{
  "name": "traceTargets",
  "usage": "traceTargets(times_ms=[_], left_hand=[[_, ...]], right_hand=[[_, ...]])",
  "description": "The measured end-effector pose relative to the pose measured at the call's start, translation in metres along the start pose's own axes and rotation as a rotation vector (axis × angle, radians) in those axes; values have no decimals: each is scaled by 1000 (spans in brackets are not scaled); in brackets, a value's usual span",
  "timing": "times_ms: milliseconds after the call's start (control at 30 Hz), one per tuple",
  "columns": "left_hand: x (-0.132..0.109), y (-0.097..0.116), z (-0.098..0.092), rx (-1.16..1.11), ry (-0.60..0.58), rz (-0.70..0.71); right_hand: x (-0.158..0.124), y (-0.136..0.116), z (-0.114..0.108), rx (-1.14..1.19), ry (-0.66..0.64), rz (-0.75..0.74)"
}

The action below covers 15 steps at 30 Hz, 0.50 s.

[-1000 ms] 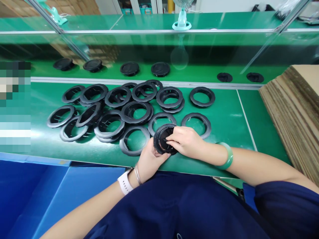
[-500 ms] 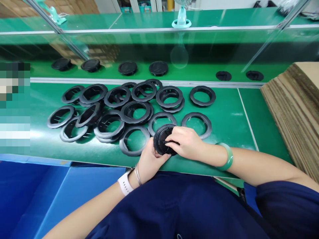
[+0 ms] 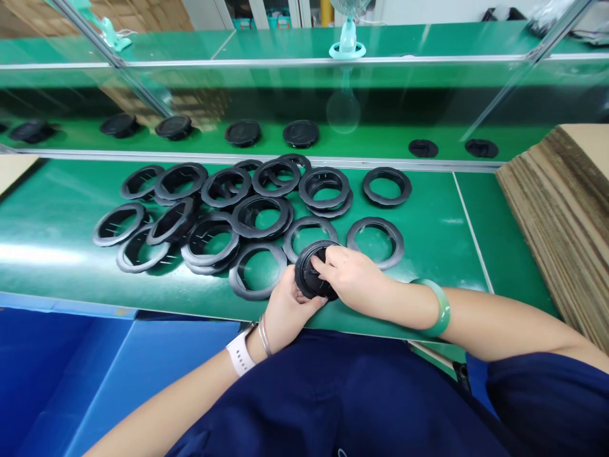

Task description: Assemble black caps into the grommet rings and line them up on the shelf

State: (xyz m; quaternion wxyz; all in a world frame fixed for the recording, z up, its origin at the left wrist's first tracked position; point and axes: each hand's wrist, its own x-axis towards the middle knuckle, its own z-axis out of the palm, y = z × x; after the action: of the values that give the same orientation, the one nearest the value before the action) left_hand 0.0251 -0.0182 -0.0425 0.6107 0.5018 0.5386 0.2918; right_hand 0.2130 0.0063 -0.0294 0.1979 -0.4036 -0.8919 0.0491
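Observation:
My left hand (image 3: pixel 291 306) grips a black round plastic vent-like piece (image 3: pixel 308 277) from below and the left, tilted up over the near edge of the green table. It looks like a disc seated in a flanged ring. My right hand (image 3: pixel 354 276) is closed at its right side, thumb or fingertip pressing on the dark face; some fingers are hidden behind the hand. Just beyond lie black flanged rings, one (image 3: pixel 258 271) to the left, another (image 3: pixel 310 233) behind and a third (image 3: pixel 375 243) to the right.
Several more black rings (image 3: pixel 216 238) lie overlapped on the table to the left. Beyond a metal rail (image 3: pixel 333 161), a green belt-like strip carries round black pieces (image 3: pixel 301 133) and flat black discs (image 3: pixel 423 148). Stacked cardboard (image 3: pixel 561 209) stands right; a blue bin (image 3: pixel 118 374) sits lower left.
My right hand's fingers have shifted from pinching at the disc's middle to pressing on its upper face. My left hand keeps its hold. A person at the far left is out of view now.

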Motion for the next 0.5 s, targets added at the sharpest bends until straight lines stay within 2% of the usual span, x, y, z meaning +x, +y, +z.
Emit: traceTargets(times_ms=[100,133,200,267,333,400,500], left_hand=[[0,2,1,-72,35,11],[-1,3,1,-112,44,17],[-1,4,1,-193,45,39],[-3,4,1,-245,25,61],[-4,4,0,-274,-8,75],[-6,2,-1,-280,-48,76],[-6,-3,-4,-236,-85,102]], right_hand=[[0,1,-5,152,175,-47],[-1,2,-7,218,258,-29],[-2,4,-11,326,371,101],[-2,6,-12,431,348,282],[-1,8,-11,561,247,404],[0,9,-9,664,189,444],[3,7,-5,715,199,467]])
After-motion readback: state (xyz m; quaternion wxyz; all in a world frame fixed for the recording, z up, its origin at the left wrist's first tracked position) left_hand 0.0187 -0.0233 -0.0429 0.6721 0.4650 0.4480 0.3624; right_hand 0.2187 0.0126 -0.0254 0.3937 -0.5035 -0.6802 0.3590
